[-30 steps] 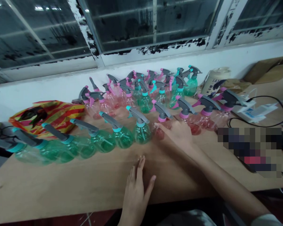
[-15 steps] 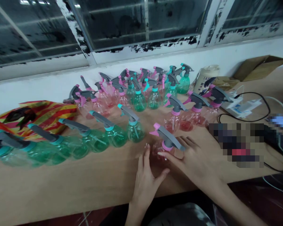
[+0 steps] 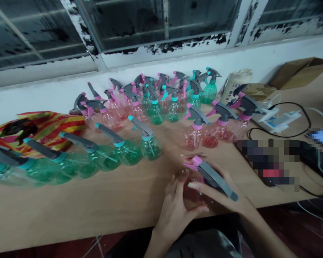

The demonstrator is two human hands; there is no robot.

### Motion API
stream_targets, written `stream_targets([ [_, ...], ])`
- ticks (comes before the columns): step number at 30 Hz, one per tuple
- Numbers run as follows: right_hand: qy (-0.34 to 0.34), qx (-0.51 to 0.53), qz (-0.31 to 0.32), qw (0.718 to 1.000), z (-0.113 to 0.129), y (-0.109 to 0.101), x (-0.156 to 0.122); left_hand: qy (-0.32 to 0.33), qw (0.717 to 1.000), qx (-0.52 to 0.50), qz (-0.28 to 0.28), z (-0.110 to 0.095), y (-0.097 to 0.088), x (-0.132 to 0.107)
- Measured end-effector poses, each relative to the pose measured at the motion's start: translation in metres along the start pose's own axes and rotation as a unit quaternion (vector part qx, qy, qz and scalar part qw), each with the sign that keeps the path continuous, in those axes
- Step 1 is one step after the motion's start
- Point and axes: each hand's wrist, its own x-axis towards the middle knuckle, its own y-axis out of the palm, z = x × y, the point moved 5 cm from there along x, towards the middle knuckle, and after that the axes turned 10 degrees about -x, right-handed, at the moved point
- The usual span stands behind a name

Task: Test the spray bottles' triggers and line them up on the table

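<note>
Close to the table's front edge stands a pink spray bottle (image 3: 193, 190) with a grey and pink trigger head, its handle pointing toward my right wrist. My right hand (image 3: 226, 190) is closed around its upper part, thumb across the front and fingers behind, partly hidden by the head. Cupped about the lower body is my left hand (image 3: 174, 206), fingertips at its far side and thumb at its near side. Beyond are several more pink bottles (image 3: 193, 138), standing in a slanted row. To the left runs a row of green spray bottles (image 3: 129, 153).
A mixed cluster of pink and green bottles (image 3: 156, 113) stands by the wall. A striped plastic bag (image 3: 54, 125) lies at left. On the right are a cloth-like printed bag (image 3: 235, 86), an open cardboard box (image 3: 298, 75), a white power strip (image 3: 277, 120) and cables.
The pink bottle has come nearer to me and slightly right, and its trigger head has turned. My left hand has moved right and closed in around the body.
</note>
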Motion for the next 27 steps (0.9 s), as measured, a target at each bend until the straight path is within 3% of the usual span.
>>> stream_targets([
  [7,0.01,-0.023,-0.05,0.998,-0.011,-0.001,0.0,0.041,0.993,0.109,0.009,0.019,-0.004,0.0],
  [14,-0.009,-0.025,-0.046,0.999,-0.002,0.008,0.003,0.03,0.979,0.182,-0.091,0.051,-0.029,-0.011],
  [20,0.005,-0.051,-0.068,0.996,-0.003,0.01,0.004,0.04,0.965,0.227,-0.125,0.051,-0.031,-0.009],
  [27,-0.012,-0.057,-0.052,0.997,-0.002,0.01,0.005,0.041,0.963,0.235,-0.123,0.051,-0.03,-0.007],
])
